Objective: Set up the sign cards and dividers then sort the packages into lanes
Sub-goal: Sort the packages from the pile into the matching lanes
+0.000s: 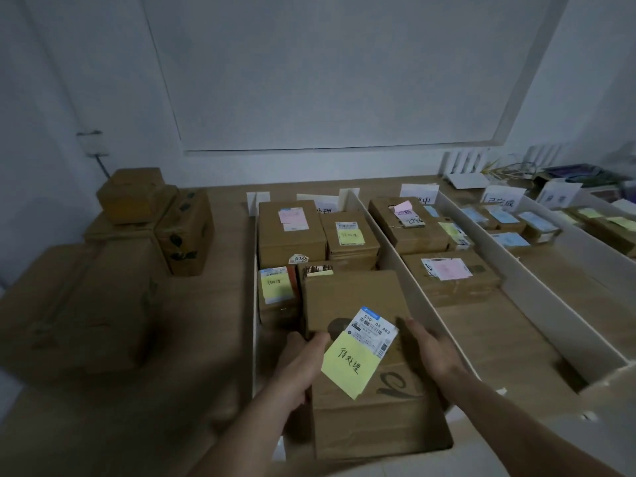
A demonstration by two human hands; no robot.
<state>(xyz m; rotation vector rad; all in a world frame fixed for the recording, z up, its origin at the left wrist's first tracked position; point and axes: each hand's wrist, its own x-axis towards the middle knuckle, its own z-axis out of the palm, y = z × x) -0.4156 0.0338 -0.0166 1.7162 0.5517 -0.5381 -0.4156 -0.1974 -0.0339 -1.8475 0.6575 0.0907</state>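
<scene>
A large cardboard package [358,297] with a shipping label and a yellow sticky note [349,366] sits at the near end of the leftmost lane. My left hand [299,359] grips its left side, thumb on the top face. My right hand [430,349] lies with straight fingers against its right side. White dividers [409,270] split the wooden table into lanes. White sign cards [418,194] stand at the far ends. Other labelled packages [290,235] fill the lanes behind.
A pile of plain cardboard boxes [103,287] stands on the left of the table. More dividers [495,249] and small labelled packages [509,228] lie to the right. Clutter and a white rack [464,166] sit at the far right by the wall.
</scene>
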